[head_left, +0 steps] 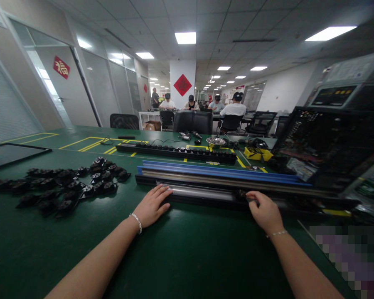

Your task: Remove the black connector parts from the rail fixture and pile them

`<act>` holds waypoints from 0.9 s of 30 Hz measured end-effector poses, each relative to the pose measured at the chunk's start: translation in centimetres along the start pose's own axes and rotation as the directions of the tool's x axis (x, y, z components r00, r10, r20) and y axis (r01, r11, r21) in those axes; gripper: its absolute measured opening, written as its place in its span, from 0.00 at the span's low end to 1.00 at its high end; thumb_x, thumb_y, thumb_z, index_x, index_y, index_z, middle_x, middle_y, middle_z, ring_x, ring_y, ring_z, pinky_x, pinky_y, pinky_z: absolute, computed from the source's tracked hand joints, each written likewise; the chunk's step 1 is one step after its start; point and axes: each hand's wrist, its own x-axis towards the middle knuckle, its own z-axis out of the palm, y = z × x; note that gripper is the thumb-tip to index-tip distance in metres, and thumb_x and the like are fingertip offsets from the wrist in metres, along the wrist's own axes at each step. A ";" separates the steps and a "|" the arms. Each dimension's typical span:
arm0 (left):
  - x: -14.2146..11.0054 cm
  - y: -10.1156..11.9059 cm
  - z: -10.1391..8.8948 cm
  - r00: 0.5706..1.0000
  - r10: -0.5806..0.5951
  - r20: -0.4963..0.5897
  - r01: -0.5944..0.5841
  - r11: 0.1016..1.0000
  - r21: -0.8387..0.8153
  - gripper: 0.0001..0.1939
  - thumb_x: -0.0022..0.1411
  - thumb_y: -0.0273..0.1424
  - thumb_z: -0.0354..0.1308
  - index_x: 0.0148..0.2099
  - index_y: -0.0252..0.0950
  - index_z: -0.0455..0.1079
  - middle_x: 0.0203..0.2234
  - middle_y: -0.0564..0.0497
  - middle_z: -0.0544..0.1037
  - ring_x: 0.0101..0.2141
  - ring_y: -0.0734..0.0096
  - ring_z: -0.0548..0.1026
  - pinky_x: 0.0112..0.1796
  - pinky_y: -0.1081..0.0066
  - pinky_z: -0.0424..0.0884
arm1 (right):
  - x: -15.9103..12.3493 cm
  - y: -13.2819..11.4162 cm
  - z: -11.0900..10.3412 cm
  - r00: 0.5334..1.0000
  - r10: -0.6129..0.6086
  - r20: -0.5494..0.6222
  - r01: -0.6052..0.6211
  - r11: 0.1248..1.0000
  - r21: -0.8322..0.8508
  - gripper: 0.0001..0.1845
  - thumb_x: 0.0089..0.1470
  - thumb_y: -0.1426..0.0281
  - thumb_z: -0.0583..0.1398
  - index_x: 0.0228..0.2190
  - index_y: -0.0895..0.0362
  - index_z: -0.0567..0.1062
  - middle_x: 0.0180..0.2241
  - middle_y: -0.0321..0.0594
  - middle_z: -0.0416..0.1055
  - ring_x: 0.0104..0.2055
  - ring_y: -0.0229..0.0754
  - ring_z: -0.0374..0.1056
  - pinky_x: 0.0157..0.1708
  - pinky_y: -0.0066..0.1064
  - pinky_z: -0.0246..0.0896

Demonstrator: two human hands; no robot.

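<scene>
A long black channel rail (202, 193) with a shiny inner face lies crosswise on the green table in front of me. My left hand (152, 205) rests on its left end, fingers stretched out over the edge and thumb apart. Toward the rail's right part, my right hand (266, 211) pinches a small black part (241, 194) sitting at the channel; its exact shape is too dark to make out. Directly behind lie a second rail (212, 181) and a blue rail (218, 168), parallel to the first.
Many small black parts (71, 187) are heaped at left, near a dark flat panel (15, 154). Farther back are a black strip (174, 153) lined with parts, a metal bowl (215, 142) and a yellow bin (258, 154). Dark equipment (333, 137) stands at right. People sit beyond.
</scene>
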 end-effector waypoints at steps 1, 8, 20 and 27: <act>0.0 0.0 0.0 1.000 0.001 -0.002 -0.001 1.000 0.000 0.25 0.64 0.40 0.46 0.62 0.41 0.57 0.60 0.49 0.62 0.61 0.60 0.53 0.59 0.54 0.56 | 0.0 -0.1 0.1 1.000 -0.013 0.008 0.013 1.000 0.004 0.15 0.43 0.71 0.49 0.31 0.56 0.73 0.34 0.43 0.75 0.39 0.46 0.70 0.45 0.41 0.64; 0.0 0.1 0.0 1.000 -0.011 0.011 0.011 1.000 -0.001 0.25 0.64 0.41 0.45 0.62 0.40 0.57 0.60 0.48 0.62 0.61 0.60 0.53 0.59 0.54 0.56 | -0.1 -0.7 0.6 0.995 -0.079 0.065 0.077 0.996 0.040 0.17 0.45 0.72 0.49 0.35 0.56 0.74 0.37 0.42 0.75 0.42 0.45 0.70 0.47 0.39 0.63; 0.0 -0.1 0.1 1.000 -0.001 0.001 0.001 1.000 0.009 0.25 0.65 0.41 0.45 0.62 0.41 0.57 0.60 0.49 0.62 0.61 0.60 0.53 0.59 0.54 0.55 | -0.5 -3.0 0.5 0.966 -0.130 0.225 0.111 0.989 0.095 0.21 0.48 0.75 0.49 0.43 0.57 0.72 0.44 0.42 0.73 0.47 0.43 0.67 0.50 0.39 0.61; 0.0 -0.1 0.2 1.000 0.001 -0.014 -0.001 1.000 0.013 0.25 0.64 0.41 0.45 0.62 0.41 0.57 0.59 0.49 0.63 0.61 0.61 0.54 0.59 0.55 0.56 | -0.4 -3.7 0.7 0.952 -0.163 0.260 0.138 0.984 0.113 0.23 0.47 0.75 0.49 0.44 0.58 0.72 0.46 0.45 0.71 0.50 0.44 0.65 0.53 0.42 0.59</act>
